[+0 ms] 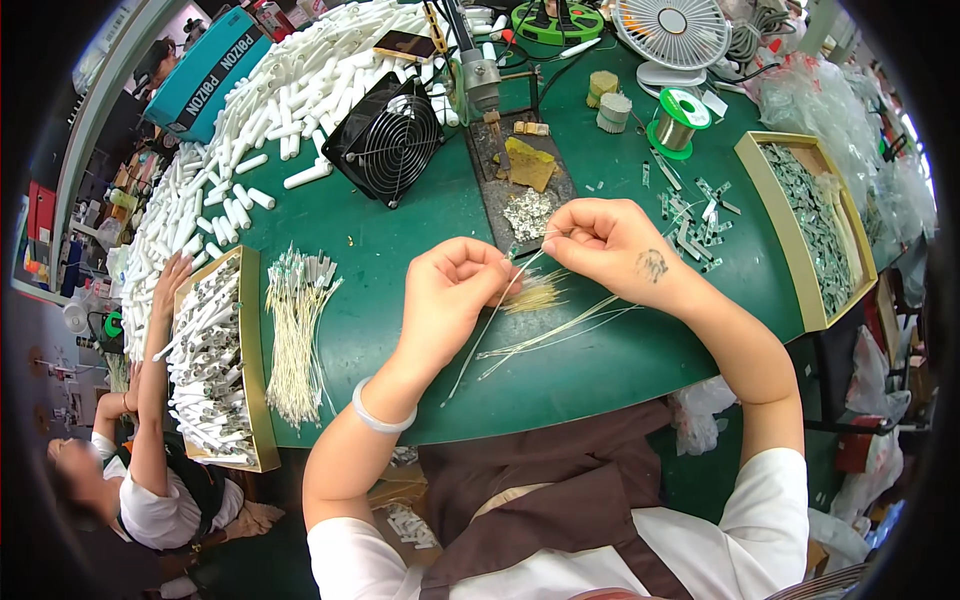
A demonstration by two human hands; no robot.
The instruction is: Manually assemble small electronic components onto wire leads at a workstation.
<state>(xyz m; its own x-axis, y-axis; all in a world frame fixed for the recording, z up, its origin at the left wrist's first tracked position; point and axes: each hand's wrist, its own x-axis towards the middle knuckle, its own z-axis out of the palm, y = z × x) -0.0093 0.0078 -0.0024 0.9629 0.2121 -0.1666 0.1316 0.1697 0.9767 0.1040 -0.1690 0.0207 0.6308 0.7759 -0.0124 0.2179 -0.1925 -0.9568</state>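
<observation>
My left hand [455, 295] is closed in a pinch, with a small greenish strip [513, 252] showing at the fingertips. Close beside it, my right hand [615, 248] pinches a thin pale wire [535, 258]. Wire ends trail down past my left fingers. Under the hands lies a bunch of yellowish wires [535, 292], and longer loose white wires [545, 335] spread nearer to me. Just beyond, a dark soldering plate [490, 195] carries a heap of silvery solder bits [528, 213] and a yellow sponge [530, 165]. A soldering iron [482, 85] hangs over it from a stand.
At left stand a bundle of wired strips [297, 340] and a box [258, 370] of white parts, near a co-worker's hand [168, 285]. White tubes [300, 90] pile behind a black fan [390, 140]. Rightward are a solder spool [680, 122], loose boards [695, 225] and a board-filled box [785, 215].
</observation>
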